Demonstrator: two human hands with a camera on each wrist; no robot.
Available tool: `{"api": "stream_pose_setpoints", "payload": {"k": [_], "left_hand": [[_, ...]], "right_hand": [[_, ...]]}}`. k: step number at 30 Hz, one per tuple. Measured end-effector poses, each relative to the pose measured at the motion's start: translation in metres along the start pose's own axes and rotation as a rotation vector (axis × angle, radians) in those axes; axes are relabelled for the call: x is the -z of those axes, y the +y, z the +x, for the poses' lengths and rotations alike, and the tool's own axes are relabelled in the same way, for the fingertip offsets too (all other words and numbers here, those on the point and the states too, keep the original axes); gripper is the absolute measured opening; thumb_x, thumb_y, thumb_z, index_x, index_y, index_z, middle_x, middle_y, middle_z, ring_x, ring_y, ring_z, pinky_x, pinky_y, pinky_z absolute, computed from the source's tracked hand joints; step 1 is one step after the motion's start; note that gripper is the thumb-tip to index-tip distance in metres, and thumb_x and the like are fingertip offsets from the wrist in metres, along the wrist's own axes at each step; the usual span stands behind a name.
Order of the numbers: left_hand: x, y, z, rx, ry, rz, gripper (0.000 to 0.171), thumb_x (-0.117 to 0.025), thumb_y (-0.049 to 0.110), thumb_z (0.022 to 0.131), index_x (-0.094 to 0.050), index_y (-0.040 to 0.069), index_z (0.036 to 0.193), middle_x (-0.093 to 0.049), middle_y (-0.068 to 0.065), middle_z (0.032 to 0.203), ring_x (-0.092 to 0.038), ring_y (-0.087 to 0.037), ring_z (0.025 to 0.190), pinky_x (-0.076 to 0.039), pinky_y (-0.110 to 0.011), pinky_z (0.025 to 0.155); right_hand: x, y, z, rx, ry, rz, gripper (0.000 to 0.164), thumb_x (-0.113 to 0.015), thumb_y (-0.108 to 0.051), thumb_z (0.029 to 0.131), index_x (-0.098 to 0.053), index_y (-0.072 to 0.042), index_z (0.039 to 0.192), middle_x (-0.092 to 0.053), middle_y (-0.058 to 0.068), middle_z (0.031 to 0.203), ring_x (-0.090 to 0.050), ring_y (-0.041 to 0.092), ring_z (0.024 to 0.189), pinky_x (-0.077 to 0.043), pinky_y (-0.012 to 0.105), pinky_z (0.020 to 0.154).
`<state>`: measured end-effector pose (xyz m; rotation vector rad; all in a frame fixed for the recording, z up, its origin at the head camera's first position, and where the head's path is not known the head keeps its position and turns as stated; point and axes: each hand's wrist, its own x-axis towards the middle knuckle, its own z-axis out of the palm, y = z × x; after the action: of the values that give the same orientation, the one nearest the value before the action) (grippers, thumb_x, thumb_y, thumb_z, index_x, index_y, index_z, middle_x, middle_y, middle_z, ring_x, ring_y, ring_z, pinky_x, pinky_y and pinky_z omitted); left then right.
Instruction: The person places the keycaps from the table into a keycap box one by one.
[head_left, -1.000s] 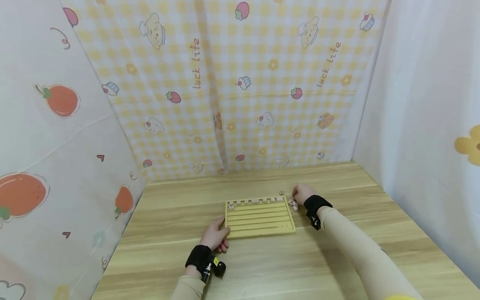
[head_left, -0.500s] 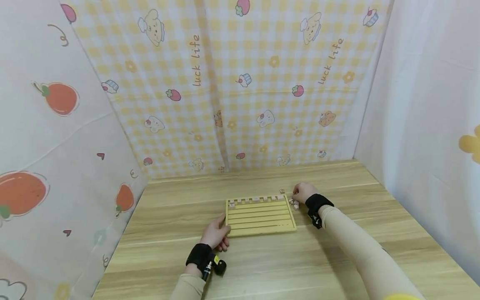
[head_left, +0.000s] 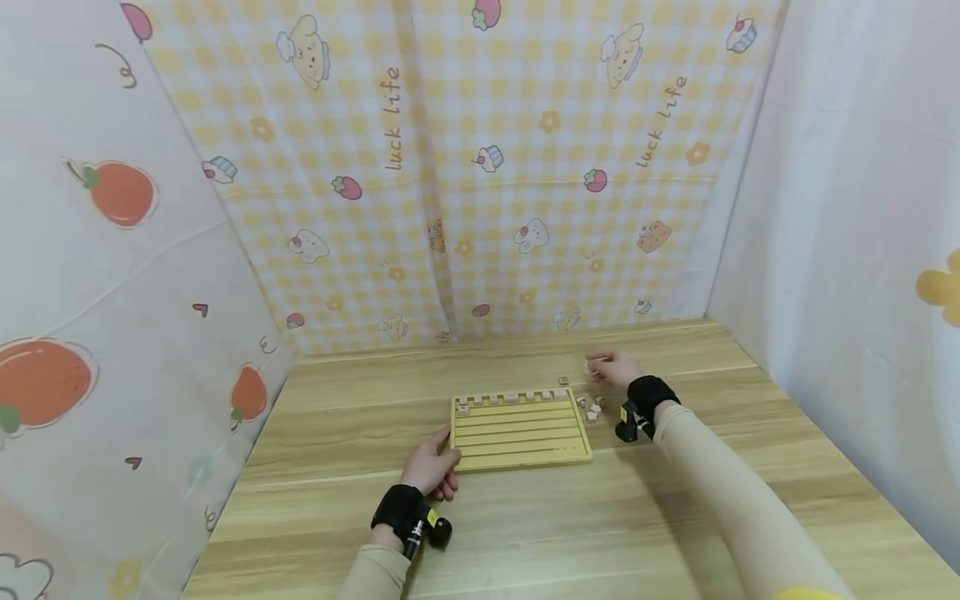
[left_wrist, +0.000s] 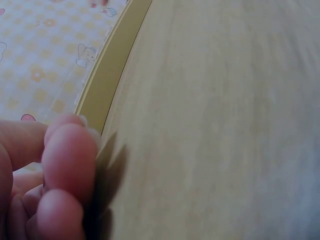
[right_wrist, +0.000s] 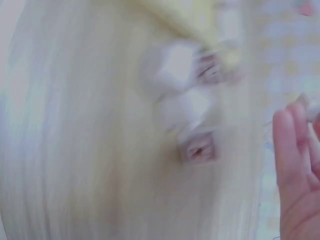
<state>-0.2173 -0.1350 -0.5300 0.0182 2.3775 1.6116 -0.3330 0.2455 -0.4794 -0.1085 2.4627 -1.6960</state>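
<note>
A shallow yellow keycap tray (head_left: 517,435) with ridged rows lies on the table. Pale keycaps (head_left: 512,398) line its top row, and one more sits at the left of the second row. My left hand (head_left: 431,467) grips the tray's lower left edge, thumb on the rim; the left wrist view has its fingertips (left_wrist: 67,155) at the yellow side wall (left_wrist: 107,75). Beyond the tray's upper right corner, my right hand (head_left: 615,368) pinches a small pale keycap (right_wrist: 314,108), held above the table. Several loose keycaps (head_left: 594,414) lie just below that hand, blurred in the right wrist view.
A single keycap (head_left: 564,380) lies behind the tray's upper right corner. The wood-grain table (head_left: 525,533) ends at a checked cloth backdrop (head_left: 495,275), with patterned white cloth (head_left: 150,317) at the left and more white cloth (head_left: 847,250) at the right.
My right hand has lifted away from the loose keycaps, back and slightly right, with a keycap between its fingers. The left hand keeps its grip on the tray.
</note>
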Motion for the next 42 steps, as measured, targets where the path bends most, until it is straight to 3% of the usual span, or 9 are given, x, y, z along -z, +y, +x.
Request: {"api": "stream_pose_setpoints", "payload": {"k": [4,7,11,15,20,25,30,35,42], "left_hand": [[0.001,0.000,-0.001,-0.001,-0.002,0.000,0.065,-0.054,0.022,0.098,-0.024,0.007,0.154,-0.059,-0.005,0.053,-0.055,-0.014,0.040,-0.044,-0.025,0.037],[0.001,0.000,-0.002,-0.001,-0.003,-0.001,0.065,-0.054,0.021,0.098,-0.024,0.007,0.154,-0.059,-0.005,0.053,-0.055,-0.014,0.040,-0.044,-0.025,0.037],[0.000,0.001,-0.002,-0.003,0.001,-0.005,0.065,-0.054,0.021,0.098,-0.024,0.007,0.154,-0.059,-0.006,0.053,-0.055,-0.014,0.040,-0.044,-0.025,0.037],[-0.001,0.001,-0.002,0.008,0.002,-0.009,0.065,-0.055,0.021,0.098,-0.025,0.008,0.154,-0.060,-0.006,0.053,-0.055,-0.014,0.039,-0.043,-0.025,0.037],[-0.002,0.002,-0.002,0.002,-0.007,-0.010,0.065,-0.054,0.020,0.098,-0.024,0.007,0.154,-0.060,-0.006,0.053,-0.055,-0.014,0.040,-0.043,-0.025,0.036],[0.000,0.003,-0.001,-0.002,-0.005,-0.022,0.065,-0.054,0.019,0.098,-0.024,0.006,0.154,-0.059,-0.007,0.053,-0.055,-0.014,0.039,-0.043,-0.024,0.036],[0.000,0.001,-0.001,-0.009,-0.001,-0.014,0.065,-0.054,0.018,0.098,-0.025,0.005,0.154,-0.058,-0.005,0.051,-0.055,-0.013,0.038,-0.043,-0.025,0.035],[0.002,0.000,-0.002,-0.010,-0.008,-0.014,0.065,-0.054,0.019,0.098,-0.023,0.004,0.154,-0.058,-0.005,0.051,-0.055,-0.013,0.037,-0.044,-0.026,0.035],[-0.002,0.001,-0.001,-0.006,-0.002,-0.019,0.064,-0.054,0.019,0.098,-0.025,0.006,0.154,-0.058,-0.006,0.051,-0.055,-0.013,0.038,-0.044,-0.025,0.036]], "right_hand": [[0.003,-0.003,0.001,-0.005,-0.079,0.406,0.050,-0.042,-0.003,0.102,-0.024,0.013,0.147,-0.064,0.010,0.097,-0.068,0.015,0.082,-0.052,0.039,0.090],[0.001,-0.004,0.002,0.006,-0.127,0.566,0.051,-0.038,0.000,0.103,-0.019,0.013,0.148,-0.065,0.007,0.096,-0.069,0.015,0.085,-0.054,0.029,0.085],[-0.006,-0.013,-0.002,-0.002,-0.143,0.666,0.047,-0.039,0.001,0.102,-0.024,0.016,0.145,-0.063,0.011,0.099,-0.068,0.018,0.089,-0.052,0.029,0.087],[-0.015,-0.017,-0.004,-0.015,-0.148,0.656,0.049,-0.042,0.006,0.099,-0.026,0.014,0.145,-0.060,0.013,0.106,-0.066,0.017,0.093,-0.051,0.028,0.090],[-0.029,-0.020,-0.005,0.014,-0.123,0.494,0.050,-0.049,0.009,0.096,-0.031,0.016,0.142,-0.060,0.014,0.110,-0.067,0.015,0.092,-0.048,0.037,0.095],[-0.045,-0.027,-0.004,0.076,-0.100,0.220,0.042,-0.057,0.002,0.095,-0.045,0.016,0.133,-0.062,0.019,0.109,-0.066,0.019,0.091,-0.049,0.047,0.093],[-0.064,-0.032,-0.003,0.176,-0.079,-0.071,0.035,-0.063,-0.006,0.092,-0.058,0.009,0.124,-0.061,0.020,0.107,-0.062,0.027,0.092,-0.052,0.041,0.082],[-0.089,-0.039,0.002,0.239,-0.073,-0.210,0.027,-0.065,-0.006,0.089,-0.065,0.006,0.112,-0.065,0.013,0.093,-0.062,0.021,0.078,-0.049,0.029,0.066],[-0.137,-0.048,0.003,0.395,-0.043,-0.553,0.013,-0.073,-0.015,0.085,-0.073,-0.007,0.094,-0.066,0.001,0.084,-0.061,0.017,0.076,-0.049,0.033,0.070]]}}
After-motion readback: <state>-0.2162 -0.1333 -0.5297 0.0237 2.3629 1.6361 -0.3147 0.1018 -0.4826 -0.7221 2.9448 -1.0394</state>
